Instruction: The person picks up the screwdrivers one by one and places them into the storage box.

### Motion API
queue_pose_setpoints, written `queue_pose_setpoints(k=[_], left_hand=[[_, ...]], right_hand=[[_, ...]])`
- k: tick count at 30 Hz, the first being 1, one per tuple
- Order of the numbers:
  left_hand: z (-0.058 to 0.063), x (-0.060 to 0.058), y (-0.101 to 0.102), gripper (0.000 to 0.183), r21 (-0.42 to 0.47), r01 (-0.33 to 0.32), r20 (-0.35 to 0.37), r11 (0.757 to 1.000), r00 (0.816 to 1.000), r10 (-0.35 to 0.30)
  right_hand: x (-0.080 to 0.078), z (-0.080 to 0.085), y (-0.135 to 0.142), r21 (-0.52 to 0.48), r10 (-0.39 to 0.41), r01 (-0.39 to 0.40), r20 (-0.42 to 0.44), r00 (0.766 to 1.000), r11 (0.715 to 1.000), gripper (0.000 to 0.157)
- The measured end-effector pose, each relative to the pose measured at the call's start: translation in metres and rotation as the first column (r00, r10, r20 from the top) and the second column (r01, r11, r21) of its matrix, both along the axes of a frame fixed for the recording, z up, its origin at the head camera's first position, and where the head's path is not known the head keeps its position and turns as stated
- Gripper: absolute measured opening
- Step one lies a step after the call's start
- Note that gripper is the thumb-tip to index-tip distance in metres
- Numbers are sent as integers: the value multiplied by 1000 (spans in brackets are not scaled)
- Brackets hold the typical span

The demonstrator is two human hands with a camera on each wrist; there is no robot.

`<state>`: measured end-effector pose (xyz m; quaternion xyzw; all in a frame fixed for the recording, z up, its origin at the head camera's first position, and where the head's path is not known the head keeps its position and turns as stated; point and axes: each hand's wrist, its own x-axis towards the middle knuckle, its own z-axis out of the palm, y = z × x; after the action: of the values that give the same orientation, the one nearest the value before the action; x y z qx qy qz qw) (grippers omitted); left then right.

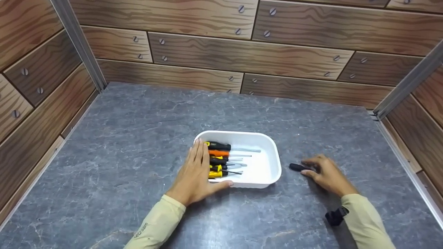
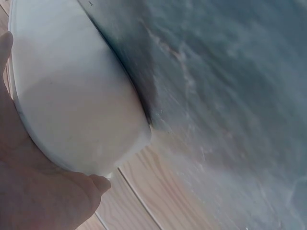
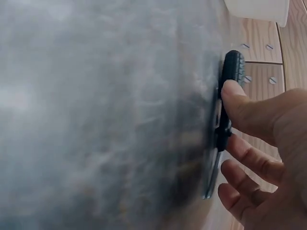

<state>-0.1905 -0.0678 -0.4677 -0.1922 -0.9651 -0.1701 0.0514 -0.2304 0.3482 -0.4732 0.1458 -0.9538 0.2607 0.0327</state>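
A white plastic tray (image 1: 261, 135) holds several screwdrivers (image 1: 220, 153) with black, orange and yellow handles, shafts toward the right. My left hand (image 1: 195, 176) lies over the tray's left end, fingers straight along the rim and covering the handle ends. Its thumb reaches along the tray's near rim. In the left wrist view the tray's outer wall (image 2: 81, 96) fills the space beside the hand. Right of the tray, my right hand (image 1: 327, 174) pinches a black-handled screwdriver (image 3: 233, 67) between thumb and fingers, close over the table. Its handle end faces the tray and its shaft points away.
The grey marble-patterned table (image 1: 138, 121) carries the tray near its middle. Wood-patterned panels (image 1: 207, 52) wall the back and both sides, with metal posts (image 1: 78, 41) at the corners. A black device (image 1: 336, 216) sits at my right wrist.
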Motion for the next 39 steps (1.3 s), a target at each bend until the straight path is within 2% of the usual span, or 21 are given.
queue_pose_setpoints(k=[8, 11, 14, 19, 24, 26, 30, 34, 39], left_hand=[[2, -1, -5, 131, 9, -9, 3, 1000, 1000, 9], [2, -2, -6, 130, 9, -11, -8, 1000, 1000, 11], [3, -3, -6, 130, 3, -10, -20, 1000, 1000, 10], [3, -3, -6, 130, 0, -15, -14, 1000, 1000, 15], [2, -5, -4, 130, -10, -11, -14, 1000, 1000, 10], [3, -5, -4, 130, -11, -7, -12, 1000, 1000, 7], [2, -6, -4, 131, -2, -9, -15, 1000, 1000, 9], [0, -5, -2, 132, 29, 3, -29, 1000, 1000, -2], [-3, -3, -1, 130, 43, 13, -64, 999, 998, -10]], right_hand=[[0, -2, -3, 13, -1, 1, -65, 998, 1000, 9], [0, 0, -10, -18, -18, 16, -130, 991, 1000, 10], [-1, 7, -23, -94, -38, 19, -212, 977, 995, 12], [-3, 25, -55, -222, -11, -63, -315, 949, 973, 14], [-3, 43, -96, -293, 74, -185, -353, 933, 938, 17], [-4, 46, -116, -304, 126, -241, -353, 927, 922, 19], [-5, 42, -160, -298, 291, -369, -274, 917, 880, 19], [-6, 34, -194, -228, 449, -472, -146, 881, 852, 13], [-9, 30, -221, -122, 538, -536, -13, 843, 836, 9]])
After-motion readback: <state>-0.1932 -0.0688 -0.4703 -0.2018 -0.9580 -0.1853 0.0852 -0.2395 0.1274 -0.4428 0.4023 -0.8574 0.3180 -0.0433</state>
